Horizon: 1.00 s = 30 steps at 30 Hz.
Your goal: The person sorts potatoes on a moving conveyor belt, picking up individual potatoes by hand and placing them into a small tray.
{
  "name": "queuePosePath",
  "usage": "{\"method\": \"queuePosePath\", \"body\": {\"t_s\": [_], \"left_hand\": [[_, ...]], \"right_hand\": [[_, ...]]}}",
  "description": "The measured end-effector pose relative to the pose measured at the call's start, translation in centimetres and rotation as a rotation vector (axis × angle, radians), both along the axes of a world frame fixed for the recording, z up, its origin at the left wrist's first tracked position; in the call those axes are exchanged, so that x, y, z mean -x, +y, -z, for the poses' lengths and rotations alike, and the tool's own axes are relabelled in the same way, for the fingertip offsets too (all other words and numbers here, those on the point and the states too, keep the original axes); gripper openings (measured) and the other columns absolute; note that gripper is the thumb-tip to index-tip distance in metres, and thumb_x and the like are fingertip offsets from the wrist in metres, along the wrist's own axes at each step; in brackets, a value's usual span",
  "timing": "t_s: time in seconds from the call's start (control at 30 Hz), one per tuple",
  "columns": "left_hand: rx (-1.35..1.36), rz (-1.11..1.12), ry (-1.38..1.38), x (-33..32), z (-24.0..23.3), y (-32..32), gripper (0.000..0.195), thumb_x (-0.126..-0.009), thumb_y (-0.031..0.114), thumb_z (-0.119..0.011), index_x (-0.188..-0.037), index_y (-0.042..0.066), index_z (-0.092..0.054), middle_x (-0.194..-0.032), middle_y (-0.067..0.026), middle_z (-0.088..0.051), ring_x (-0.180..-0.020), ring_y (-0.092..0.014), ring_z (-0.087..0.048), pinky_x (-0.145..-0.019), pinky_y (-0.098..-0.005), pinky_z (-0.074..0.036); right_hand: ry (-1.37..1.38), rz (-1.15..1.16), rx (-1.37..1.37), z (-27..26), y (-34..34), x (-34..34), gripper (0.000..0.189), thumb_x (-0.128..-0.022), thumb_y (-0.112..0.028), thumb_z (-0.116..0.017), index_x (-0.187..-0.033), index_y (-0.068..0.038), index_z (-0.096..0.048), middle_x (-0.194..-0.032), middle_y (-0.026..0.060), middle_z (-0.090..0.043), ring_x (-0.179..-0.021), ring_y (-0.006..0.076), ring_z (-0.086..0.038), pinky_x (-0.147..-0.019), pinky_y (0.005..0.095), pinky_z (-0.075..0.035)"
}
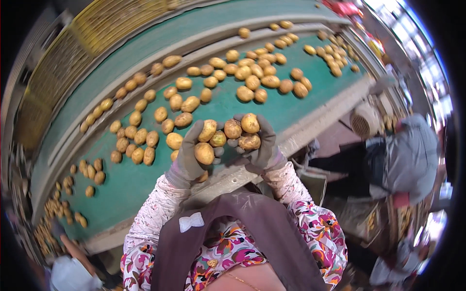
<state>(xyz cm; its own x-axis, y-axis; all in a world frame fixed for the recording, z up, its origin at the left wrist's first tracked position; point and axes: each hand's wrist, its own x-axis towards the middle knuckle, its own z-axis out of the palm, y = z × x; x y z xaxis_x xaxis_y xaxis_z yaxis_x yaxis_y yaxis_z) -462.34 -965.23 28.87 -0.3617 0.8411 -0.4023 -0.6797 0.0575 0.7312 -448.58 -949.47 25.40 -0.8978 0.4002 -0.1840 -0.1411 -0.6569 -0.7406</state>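
Note:
Both my hands wear grey work gloves and are raised side by side over a green conveyor belt (287, 109). Cupped in my left hand (189, 152) are three potatoes (204, 153); one of them has a greenish tint. My right hand (265, 145) also cups three potatoes (250, 123), among them a darker, rough-skinned one (232, 129) on its inner side. The two handfuls nearly meet in the middle. Loose potatoes (184, 119) lie on the belt just beyond and to the left of my hands. Another potato (201, 177) sits partly hidden below my left wrist.
A pale frame edge (233, 179) runs between me and the belt. Behind a long divider, a second green belt (145, 47) passes yellow slatted guards (54, 69). A motor (365, 119) juts out at right. A person in grey (411, 160) bends there; another person's arm (76, 251) reaches in lower left.

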Motion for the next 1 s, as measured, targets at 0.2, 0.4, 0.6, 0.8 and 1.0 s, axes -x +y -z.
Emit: {"method": "queuePosePath", "body": {"t_s": [0.2, 0.4, 0.6, 0.8, 1.0], "left_hand": [[0.029, 0.439, -0.367, -4.6, -1.9, 7.9, 0.054, -0.101, 0.055, -0.042, -0.122, 0.008, -0.06, -0.09, -0.0018, -0.063, -0.071, -0.009, -0.056, -0.057, -0.0225, -0.045], [-0.187, 0.762, -0.421, -14.3, 5.8, 16.6, 0.047, -0.105, 0.05, -0.043, -0.121, 0.008, -0.057, -0.103, -0.0065, -0.065, -0.087, -0.018, -0.067, -0.074, -0.0302, -0.056], [0.046, 0.705, -0.617, -17.2, 7.1, 14.5, 0.048, -0.105, 0.045, -0.045, -0.129, 0.005, -0.054, -0.122, -0.0098, -0.062, -0.11, -0.019, -0.063, -0.092, -0.0308, -0.055], [-0.44, 0.624, 0.065, -15.0, 13.1, 9.6, 0.047, -0.104, 0.046, -0.047, -0.127, 0.006, -0.056, -0.115, -0.0074, -0.063, -0.103, -0.015, -0.063, -0.087, -0.0288, -0.054], [-0.047, 0.935, -0.345, -11.3, 15.8, 5.1, 0.047, -0.104, 0.05, -0.044, -0.118, 0.008, -0.06, -0.104, -0.0021, -0.066, -0.086, -0.009, -0.064, -0.071, -0.0224, -0.052]], "right_hand": [[-0.109, 0.467, -0.141, -4.0, -0.4, -9.6, 0.055, -0.103, -0.052, -0.045, -0.128, -0.005, -0.058, -0.115, 0.0106, -0.067, -0.095, 0.0191, -0.069, -0.077, 0.0256, -0.056], [-0.314, 0.847, -0.049, -1.5, 0.3, -20.5, 0.05, -0.103, -0.042, -0.054, -0.132, -0.001, -0.051, -0.119, 0.0123, -0.063, -0.106, 0.022, -0.065, -0.091, 0.0336, -0.055], [-0.65, 1.122, -0.364, 1.5, -4.9, -19.3, 0.06, -0.105, -0.035, -0.051, -0.149, 0.003, -0.035, -0.134, 0.0133, -0.055, -0.122, 0.0204, -0.056, -0.101, 0.0297, -0.047], [-0.628, 0.875, -0.264, 5.6, -7.8, -15.3, 0.053, -0.101, -0.025, -0.057, -0.144, 0.004, -0.046, -0.129, 0.0069, -0.057, -0.112, 0.0118, -0.056, -0.094, 0.0239, -0.046], [-0.64, 0.862, -0.489, 12.1, -12.6, -15.3, 0.054, -0.095, -0.024, -0.061, -0.14, 0.004, -0.046, -0.118, 0.0102, -0.06, -0.101, 0.0161, -0.059, -0.091, 0.0289, -0.048]]}}
